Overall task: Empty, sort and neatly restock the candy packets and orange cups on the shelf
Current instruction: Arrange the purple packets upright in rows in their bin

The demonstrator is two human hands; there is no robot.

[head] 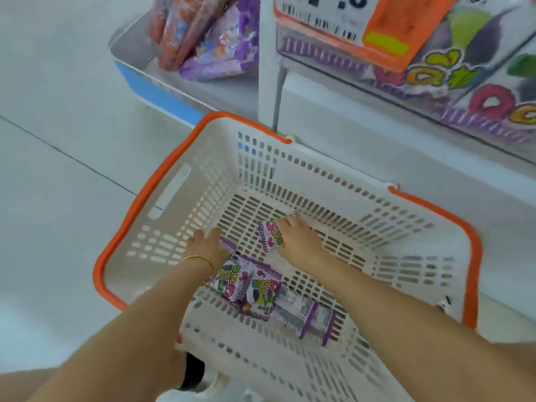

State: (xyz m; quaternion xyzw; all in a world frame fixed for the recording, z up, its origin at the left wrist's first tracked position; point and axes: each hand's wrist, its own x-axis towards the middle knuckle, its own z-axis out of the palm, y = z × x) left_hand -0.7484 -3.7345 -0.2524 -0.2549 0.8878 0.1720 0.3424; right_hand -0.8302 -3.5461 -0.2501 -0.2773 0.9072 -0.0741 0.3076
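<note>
A white plastic basket [185, 181] with an orange rim stands on the floor beside the shelf. Several purple candy packets [255, 288] lie on its bottom. My right hand [298, 236] reaches into the basket and is closed on one purple candy packet [271, 235] near the middle. My left hand [207, 245], with a gold bangle at the wrist, rests on the basket bottom at the left, its fingers on another packet whose purple edge [227, 243] shows beside it. More of the same packets [475, 91] fill the shelf at upper right.
The white shelf [377, 140] runs along the right, with an orange price tag [385, 30] hanging over it. A lower bin [162, 91] at the top left holds pink and purple bags [208, 39]. White tiled floor [58, 169] lies to the left.
</note>
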